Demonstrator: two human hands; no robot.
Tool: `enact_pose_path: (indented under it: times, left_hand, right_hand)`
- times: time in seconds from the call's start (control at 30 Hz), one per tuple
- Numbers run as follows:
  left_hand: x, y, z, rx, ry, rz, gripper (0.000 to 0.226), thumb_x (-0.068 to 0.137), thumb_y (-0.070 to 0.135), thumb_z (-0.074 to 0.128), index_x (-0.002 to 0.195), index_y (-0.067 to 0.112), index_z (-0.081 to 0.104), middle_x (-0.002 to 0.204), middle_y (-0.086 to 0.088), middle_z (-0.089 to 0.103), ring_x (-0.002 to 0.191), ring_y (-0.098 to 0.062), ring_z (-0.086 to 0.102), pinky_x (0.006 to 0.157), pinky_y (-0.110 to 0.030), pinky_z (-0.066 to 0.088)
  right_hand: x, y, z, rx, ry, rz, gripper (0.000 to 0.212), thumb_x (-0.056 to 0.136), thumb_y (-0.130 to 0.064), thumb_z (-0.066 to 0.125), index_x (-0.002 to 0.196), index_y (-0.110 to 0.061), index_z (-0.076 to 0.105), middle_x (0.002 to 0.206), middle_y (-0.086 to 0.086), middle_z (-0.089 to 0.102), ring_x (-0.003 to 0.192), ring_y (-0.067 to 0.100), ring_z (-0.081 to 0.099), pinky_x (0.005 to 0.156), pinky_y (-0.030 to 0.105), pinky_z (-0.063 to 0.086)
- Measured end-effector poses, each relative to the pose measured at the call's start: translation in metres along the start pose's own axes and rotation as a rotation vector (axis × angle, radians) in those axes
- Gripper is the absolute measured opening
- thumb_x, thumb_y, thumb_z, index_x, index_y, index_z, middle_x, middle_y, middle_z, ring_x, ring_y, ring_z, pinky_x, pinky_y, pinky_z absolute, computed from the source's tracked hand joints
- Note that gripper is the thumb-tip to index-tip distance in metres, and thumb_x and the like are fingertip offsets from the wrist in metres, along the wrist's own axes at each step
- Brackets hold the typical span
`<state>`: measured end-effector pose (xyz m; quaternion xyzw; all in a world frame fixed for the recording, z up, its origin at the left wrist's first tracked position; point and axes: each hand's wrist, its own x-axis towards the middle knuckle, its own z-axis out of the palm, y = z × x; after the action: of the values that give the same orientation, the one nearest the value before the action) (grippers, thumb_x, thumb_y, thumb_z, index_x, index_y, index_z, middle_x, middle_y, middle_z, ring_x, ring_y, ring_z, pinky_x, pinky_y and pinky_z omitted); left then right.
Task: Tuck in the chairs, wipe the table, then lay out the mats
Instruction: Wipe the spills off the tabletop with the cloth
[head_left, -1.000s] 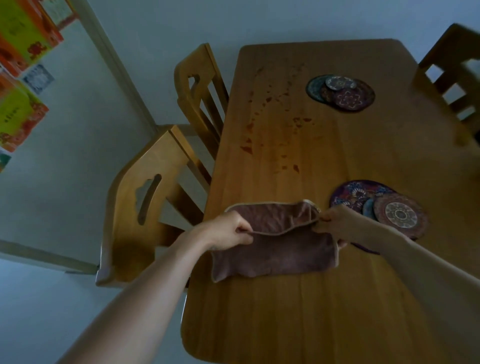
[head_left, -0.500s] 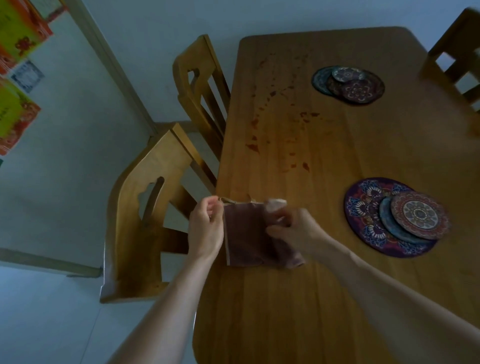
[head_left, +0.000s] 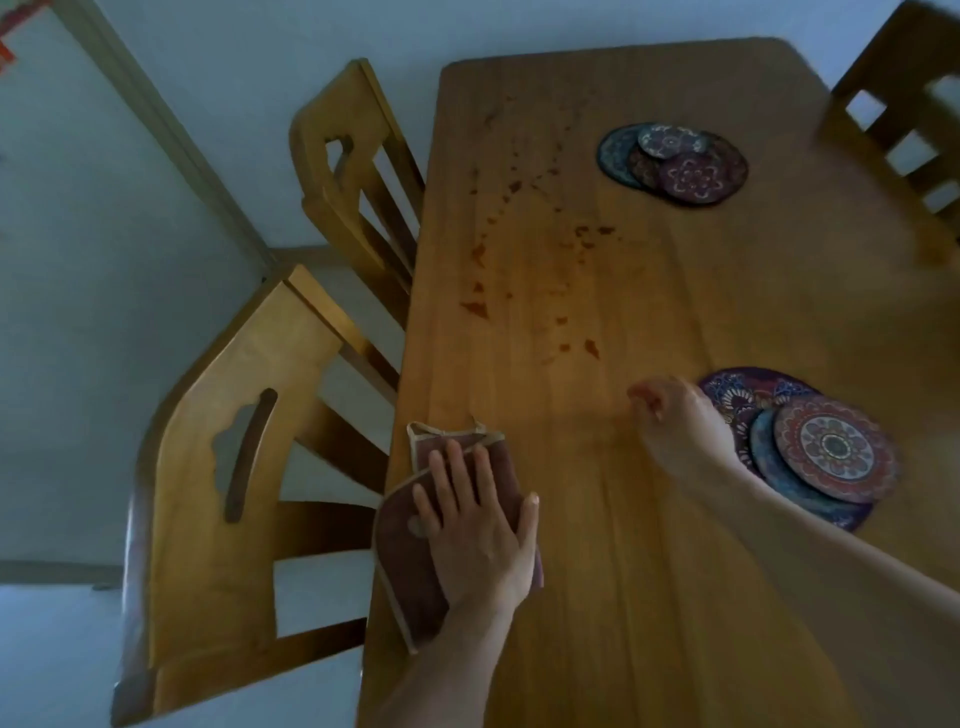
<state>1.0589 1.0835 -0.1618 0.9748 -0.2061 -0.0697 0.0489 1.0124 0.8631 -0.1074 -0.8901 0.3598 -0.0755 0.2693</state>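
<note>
A folded brown cloth (head_left: 410, 566) with a pale trim lies at the left edge of the wooden table (head_left: 649, 597). My left hand (head_left: 480, 525) presses flat on it with straight fingers. My right hand (head_left: 675, 421) hovers over the table to the right, fingers loosely curled and holding nothing. Reddish-brown stains (head_left: 524, 260) spatter the tabletop farther away. A stack of round patterned mats (head_left: 826, 452) lies just right of my right hand. A second stack of mats (head_left: 675, 163) sits at the far side.
Two wooden chairs stand along the table's left side, a near chair (head_left: 218, 493) and a far chair (head_left: 358, 182). Another chair (head_left: 909, 114) is at the far right. A wall and door frame (head_left: 171, 140) run along the left.
My right hand let go of the cloth and moved right, towards the near mats. My left hand shifted from pinching the cloth's edge to lying flat on top of it.
</note>
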Motion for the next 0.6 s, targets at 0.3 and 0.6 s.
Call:
enact_pose_path:
  times: [0.3, 0.6]
  left_hand:
    - [0.087, 0.006, -0.002, -0.02, 0.098, -0.039, 0.062, 0.1, 0.048, 0.019, 0.155, 0.02, 0.015, 0.164, -0.004, 0.01, 0.151, -0.021, 0.003, 0.122, -0.045, 0.006]
    - [0.185, 0.061, -0.008, -0.099, 0.11, -0.139, 0.058, 0.102, 0.041, 0.015, 0.156, 0.019, 0.011, 0.164, -0.004, 0.006, 0.151, -0.02, -0.001, 0.122, -0.044, 0.0]
  right_hand:
    - [0.071, 0.049, 0.002, -0.193, -0.041, -0.105, 0.044, 0.097, -0.006, 0.039, 0.14, -0.013, 0.044, 0.146, 0.004, 0.04, 0.135, 0.026, 0.029, 0.093, 0.048, 0.046]
    - [0.074, 0.066, 0.022, -0.1, 0.035, -0.163, 0.048, 0.093, -0.001, 0.041, 0.14, -0.009, 0.045, 0.148, 0.005, 0.039, 0.139, 0.024, 0.024, 0.099, 0.047, 0.042]
